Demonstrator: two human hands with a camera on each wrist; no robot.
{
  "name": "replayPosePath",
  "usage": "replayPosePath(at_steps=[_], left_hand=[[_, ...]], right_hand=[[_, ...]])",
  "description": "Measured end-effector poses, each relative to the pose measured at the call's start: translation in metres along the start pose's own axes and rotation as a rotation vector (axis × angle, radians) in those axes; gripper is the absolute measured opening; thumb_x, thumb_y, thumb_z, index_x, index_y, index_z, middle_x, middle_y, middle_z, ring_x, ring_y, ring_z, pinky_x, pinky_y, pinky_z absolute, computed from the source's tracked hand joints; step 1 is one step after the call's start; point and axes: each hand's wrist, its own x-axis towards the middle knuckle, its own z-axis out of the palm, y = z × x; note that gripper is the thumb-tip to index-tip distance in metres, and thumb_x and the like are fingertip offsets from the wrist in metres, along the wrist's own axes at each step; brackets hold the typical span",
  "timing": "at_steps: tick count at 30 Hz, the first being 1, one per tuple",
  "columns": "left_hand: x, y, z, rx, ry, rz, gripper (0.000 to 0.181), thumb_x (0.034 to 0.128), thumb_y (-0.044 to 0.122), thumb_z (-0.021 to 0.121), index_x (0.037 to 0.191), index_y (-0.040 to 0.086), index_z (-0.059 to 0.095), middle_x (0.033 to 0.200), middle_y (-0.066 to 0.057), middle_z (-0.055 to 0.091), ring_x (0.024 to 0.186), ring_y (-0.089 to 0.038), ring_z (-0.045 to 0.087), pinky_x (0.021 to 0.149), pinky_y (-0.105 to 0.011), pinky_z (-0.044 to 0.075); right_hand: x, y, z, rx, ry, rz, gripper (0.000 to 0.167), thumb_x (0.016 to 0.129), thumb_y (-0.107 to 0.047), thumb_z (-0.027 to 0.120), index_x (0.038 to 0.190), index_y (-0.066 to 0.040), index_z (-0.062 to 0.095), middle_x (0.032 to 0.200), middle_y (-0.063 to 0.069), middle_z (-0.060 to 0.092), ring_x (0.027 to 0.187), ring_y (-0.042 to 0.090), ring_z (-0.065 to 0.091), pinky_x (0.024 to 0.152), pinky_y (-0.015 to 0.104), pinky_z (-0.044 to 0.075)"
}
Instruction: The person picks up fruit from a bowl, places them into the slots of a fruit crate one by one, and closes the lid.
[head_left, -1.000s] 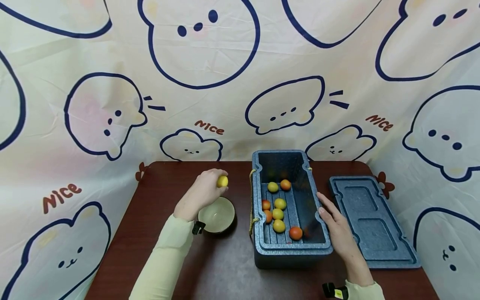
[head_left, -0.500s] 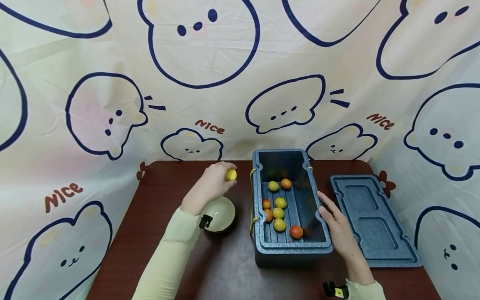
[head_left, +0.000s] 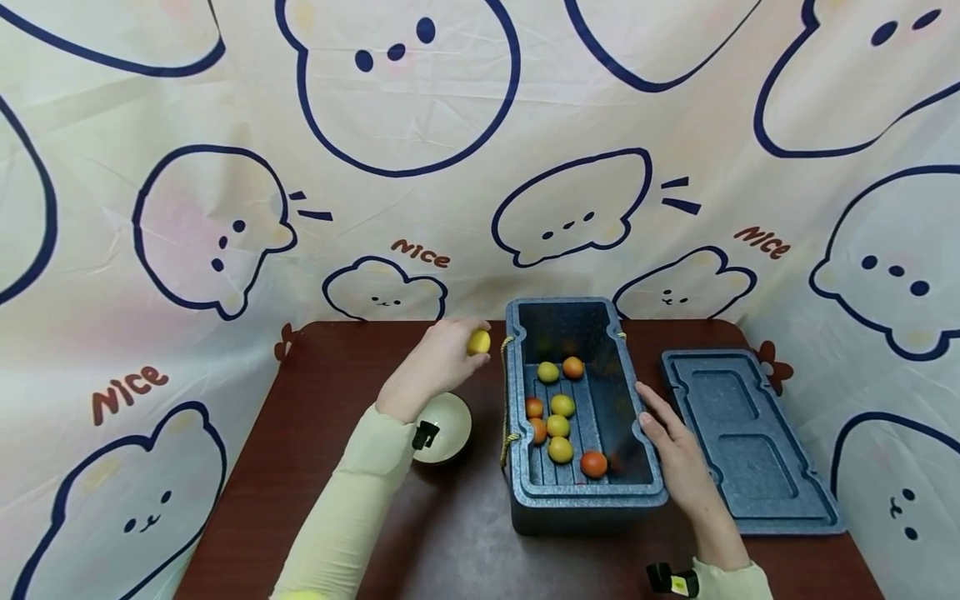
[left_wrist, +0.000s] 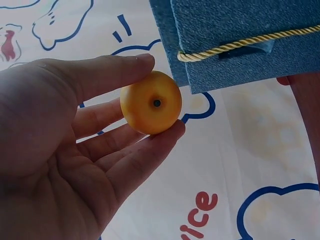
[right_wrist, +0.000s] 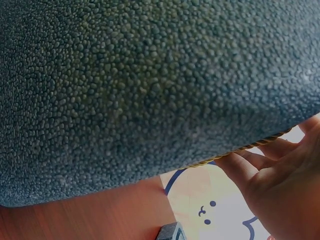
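Note:
My left hand (head_left: 437, 365) holds a small round yellow fruit (head_left: 478, 342) above the table, just left of the blue speckled foam box (head_left: 585, 497). In the left wrist view, thumb and fingertips pinch the fruit (left_wrist: 142, 107), whose dimple with a dark spot faces the camera. My right hand (head_left: 684, 471) rests against the box's right side, fingers near the rim. The right wrist view shows it beside the box wall (right_wrist: 140, 95), near a gold cord. Several yellow fruits (head_left: 560, 450) and orange-red fruits (head_left: 593, 464) lie on the ribbed box floor. The box has no lid on.
A pale bowl with a dark outside (head_left: 453, 429) stands left of the box, partly covered by my left forearm. The box lid (head_left: 757, 446) lies flat at the right. A patterned cloth (head_left: 450, 208) hangs behind the brown table (head_left: 465, 550).
My left hand has moved right and slightly away from me, carrying the yellow fruit from behind the bowl toward the box's left rim. My right hand stays on the box.

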Motion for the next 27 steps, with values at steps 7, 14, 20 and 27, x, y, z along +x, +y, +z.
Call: replayPosePath(at_steps=[7, 14, 20, 27], left_hand=[[0.008, 0.011, 0.002, 0.0, -0.013, 0.022, 0.043, 0.0938, 0.018, 0.073, 0.133, 0.005, 0.063, 0.129, -0.011, 0.063, 0.1, -0.022, 0.06, 0.084, -0.033, 0.055], [0.014, 0.018, 0.002, 0.017, -0.033, 0.033, 0.04, 0.0939, 0.017, 0.073, 0.131, 0.006, 0.064, 0.125, -0.009, 0.064, 0.099, -0.022, 0.057, 0.086, -0.034, 0.052], [0.019, 0.022, 0.002, 0.013, -0.044, 0.057, 0.042, 0.0943, 0.018, 0.073, 0.133, 0.005, 0.063, 0.128, -0.01, 0.064, 0.1, -0.02, 0.059, 0.086, -0.032, 0.054], [0.022, 0.03, 0.001, 0.015, -0.057, 0.072, 0.043, 0.0947, 0.019, 0.073, 0.134, 0.006, 0.063, 0.133, -0.01, 0.062, 0.104, -0.021, 0.059, 0.09, -0.033, 0.054]], right_hand=[[0.001, -0.001, -0.001, 0.005, -0.004, 0.005, 0.05, 0.111, -0.033, 0.037, 0.16, -0.024, 0.032, 0.163, 0.008, 0.029, 0.142, 0.029, 0.032, 0.096, 0.015, 0.034], [0.0, -0.001, 0.0, 0.006, -0.009, 0.021, 0.049, 0.111, -0.034, 0.037, 0.16, -0.026, 0.032, 0.163, 0.007, 0.029, 0.141, 0.024, 0.032, 0.097, 0.017, 0.034], [0.0, -0.001, 0.0, 0.0, -0.004, 0.014, 0.049, 0.111, -0.034, 0.036, 0.16, -0.025, 0.032, 0.163, 0.007, 0.029, 0.14, 0.021, 0.033, 0.096, 0.015, 0.034], [0.0, -0.001, 0.0, 0.012, -0.011, 0.015, 0.049, 0.111, -0.034, 0.036, 0.16, -0.025, 0.032, 0.163, 0.007, 0.028, 0.137, 0.015, 0.034, 0.095, 0.012, 0.035]])
